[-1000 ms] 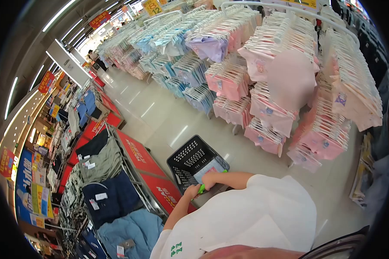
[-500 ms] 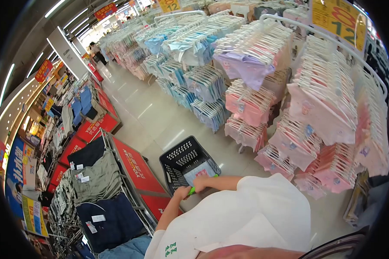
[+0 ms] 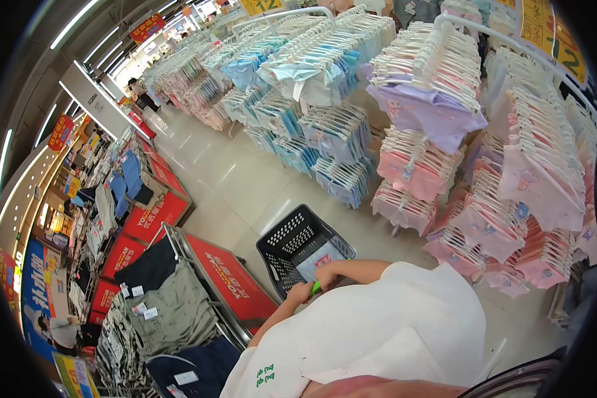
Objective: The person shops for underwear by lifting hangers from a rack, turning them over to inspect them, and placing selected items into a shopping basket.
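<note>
In front of my body is a black plastic shopping basket [image 3: 288, 233] with perforated walls, above the shiny floor. My left hand [image 3: 300, 292] is wrapped round its green handle [image 3: 316, 287]. Higher up on the same handle, my right hand [image 3: 325, 274] is closed too, next to the basket's near edge. A flat pale package [image 3: 310, 264] with a pink-red print lies on the basket's bottom, partly hidden by my right hand.
Racks of small blue garments [image 3: 341, 136], purple ones [image 3: 431, 113] and pink ones [image 3: 537, 179] line the right side. A table with folded trousers [image 3: 179, 292] and red side panels [image 3: 227, 275] borders the left. Two people [image 3: 142, 96] [image 3: 63, 331] are farther off; the aisle floor [image 3: 225, 166] runs ahead.
I have moved forward along the aisle with the basket. The trouser table and the pink racks have come nearer. A person now shows at the lower left. Both hands keep their grip.
</note>
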Demonstrator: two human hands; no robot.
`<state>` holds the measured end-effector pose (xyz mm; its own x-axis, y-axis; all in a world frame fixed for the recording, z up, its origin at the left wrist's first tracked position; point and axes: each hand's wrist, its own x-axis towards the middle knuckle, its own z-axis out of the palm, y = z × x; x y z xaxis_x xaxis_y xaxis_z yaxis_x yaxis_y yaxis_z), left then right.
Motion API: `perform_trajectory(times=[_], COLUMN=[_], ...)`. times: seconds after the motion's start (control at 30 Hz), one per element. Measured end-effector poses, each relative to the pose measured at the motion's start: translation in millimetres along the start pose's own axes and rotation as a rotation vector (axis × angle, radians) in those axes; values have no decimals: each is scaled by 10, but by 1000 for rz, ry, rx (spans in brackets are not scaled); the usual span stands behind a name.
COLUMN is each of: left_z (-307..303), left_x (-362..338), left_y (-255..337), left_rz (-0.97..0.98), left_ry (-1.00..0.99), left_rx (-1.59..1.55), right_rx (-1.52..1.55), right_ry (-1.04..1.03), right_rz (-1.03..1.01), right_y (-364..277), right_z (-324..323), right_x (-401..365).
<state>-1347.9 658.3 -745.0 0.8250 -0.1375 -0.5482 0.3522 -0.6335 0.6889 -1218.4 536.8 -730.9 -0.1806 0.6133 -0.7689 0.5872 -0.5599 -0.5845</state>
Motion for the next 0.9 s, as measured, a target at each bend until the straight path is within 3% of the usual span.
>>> perform_trajectory(times=[0.03, 0.07, 0.3, 0.57, 0.7, 0.77, 0.87, 0.9], left_z=[-116, -226, -619, -1522, -1882, -1812, -2072, -2463], left_x=[79, 144, 637, 1275, 1621, 1895, 2135, 2010], left_y=[16, 30, -474, -682, -997, -1456, -1604, -1193], left_rz=[-48, -224, 5, -297, -272, 17, -22, -227], left_ry=[-30, -57, -20, -68, -72, 7, 50, 1], left_rx=[-55, -86, -149, -355, -273, -195, -196, -231], right_rx=[-2, 4, 5, 45, -109, -151, -213, -240], right_ry=[11, 42, 32, 97, 184, 166, 181, 203], right_rz=[11, -9, 4, -38, -68, -73, -94, -101], right_y=[35, 29, 0, 392, 399, 395, 464, 480], right_z=[-89, -172, -840, -1693, -2180, -2418, -2761, -2854], right_x=[71, 100, 298, 1087, 1296, 1379, 1596, 1657])
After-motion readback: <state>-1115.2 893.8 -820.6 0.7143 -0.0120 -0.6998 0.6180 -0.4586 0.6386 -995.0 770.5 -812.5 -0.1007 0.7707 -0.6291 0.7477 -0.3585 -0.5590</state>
